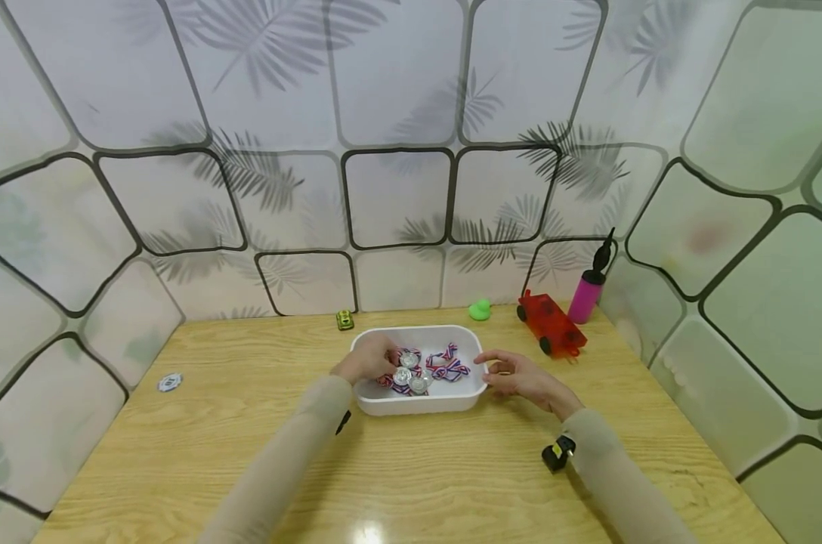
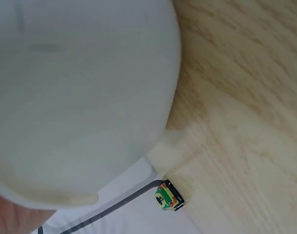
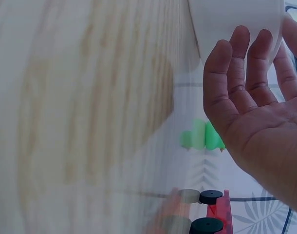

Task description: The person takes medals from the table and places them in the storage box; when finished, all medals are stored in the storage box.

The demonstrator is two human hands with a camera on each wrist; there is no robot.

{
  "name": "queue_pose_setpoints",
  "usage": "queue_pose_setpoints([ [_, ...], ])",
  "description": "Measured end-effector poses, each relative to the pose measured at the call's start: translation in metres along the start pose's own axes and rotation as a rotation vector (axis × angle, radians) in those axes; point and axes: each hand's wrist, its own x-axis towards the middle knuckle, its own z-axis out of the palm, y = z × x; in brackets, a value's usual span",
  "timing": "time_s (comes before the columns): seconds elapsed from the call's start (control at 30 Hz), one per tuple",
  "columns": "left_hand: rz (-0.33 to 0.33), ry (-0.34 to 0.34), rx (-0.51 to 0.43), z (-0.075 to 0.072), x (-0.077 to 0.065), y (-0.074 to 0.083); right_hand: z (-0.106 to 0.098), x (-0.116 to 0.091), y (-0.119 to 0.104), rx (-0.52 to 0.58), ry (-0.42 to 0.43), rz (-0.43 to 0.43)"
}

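A white plastic basin (image 1: 411,406) on the wooden table holds several silver medals (image 1: 402,376) with red, white and blue ribbons (image 1: 448,370). My left hand (image 1: 365,360) reaches over the basin's left rim, its fingertips down among the medals; whether they pinch one is hidden. In the left wrist view the basin's wall (image 2: 85,97) covers most of that hand. At the right end of the basin is my right hand (image 1: 523,379), palm toward the wall and fingers loosely bent. Its fingertips (image 3: 240,36) lie at the basin's outer side and rim.
Behind the basin stand a small yellow-green toy car (image 1: 344,319) and a green rubber duck (image 1: 480,309). To the right are a red toy car (image 1: 550,323) and a pink and black hand pump (image 1: 588,291). A round white-and-blue chip (image 1: 169,381) lies far left.
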Motion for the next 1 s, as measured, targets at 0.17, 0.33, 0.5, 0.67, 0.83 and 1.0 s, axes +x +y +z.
queue_pose_setpoints([
  [0.17, -0.040, 0.054, -0.045, 0.001, -0.001, 0.000, 0.000, 0.000, -0.001, -0.003, -0.006, -0.006],
  [0.33, 0.025, 0.127, -0.119, -0.004, -0.006, 0.000, -0.001, 0.001, -0.001, -0.008, -0.002, -0.008],
  [0.5, 0.092, 0.166, -0.172, -0.010, -0.014, -0.006, -0.002, 0.002, 0.000, -0.018, -0.011, -0.014],
  [0.67, 0.104, 0.194, -0.224, -0.014, -0.022, -0.013, -0.002, -0.001, -0.001, -0.041, -0.020, -0.029],
  [0.83, 0.096, 0.247, -0.297, -0.015, -0.027, -0.019, -0.003, -0.004, -0.004, -0.051, -0.020, -0.039],
  [1.0, 0.075, 0.261, -0.365, -0.017, -0.038, -0.021, -0.005, -0.004, -0.005, -0.055, -0.025, -0.051],
])
